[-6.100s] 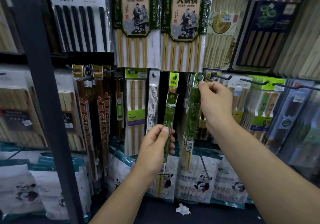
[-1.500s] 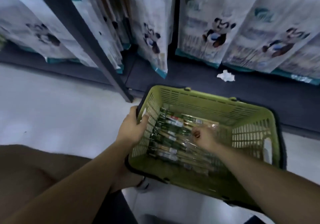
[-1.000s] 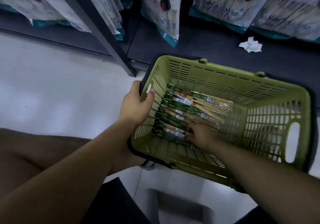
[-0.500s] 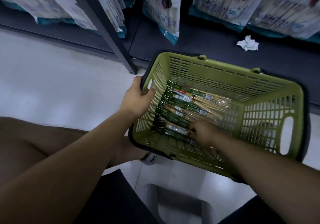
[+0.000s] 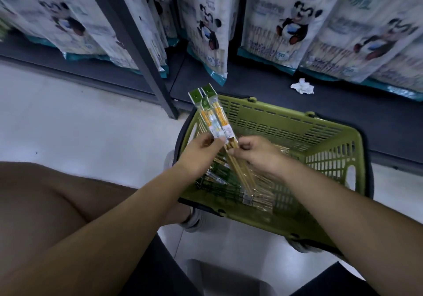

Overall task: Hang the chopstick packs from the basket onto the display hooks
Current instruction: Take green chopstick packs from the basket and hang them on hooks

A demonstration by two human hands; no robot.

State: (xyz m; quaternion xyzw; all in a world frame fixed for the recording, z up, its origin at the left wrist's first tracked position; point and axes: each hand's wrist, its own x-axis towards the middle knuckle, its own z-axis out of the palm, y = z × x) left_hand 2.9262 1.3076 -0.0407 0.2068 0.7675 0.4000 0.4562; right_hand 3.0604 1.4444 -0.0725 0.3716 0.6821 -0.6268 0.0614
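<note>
Two chopstick packs [image 5: 216, 122] are held up over the left edge of the basket [image 5: 297, 124], our left grip [image 5: 201, 151] and right grip [image 5: 256, 152] both curled and pinching them, while more packs [image 5: 229, 188] lie inside, so we judge much hanging remains.

From my end I see a pale floor [image 5: 80, 124] with a green basket [image 5: 286, 122] set on it, close by the dark bottom shelf [image 5: 343, 122]. On that shelf lies a crumpled white scrap [image 5: 302, 86], likely tissue, and panda-printed bags [image 5: 286, 21] stand along it. A dark upright post [image 5: 137, 44] meets the floor left of the basket.
</note>
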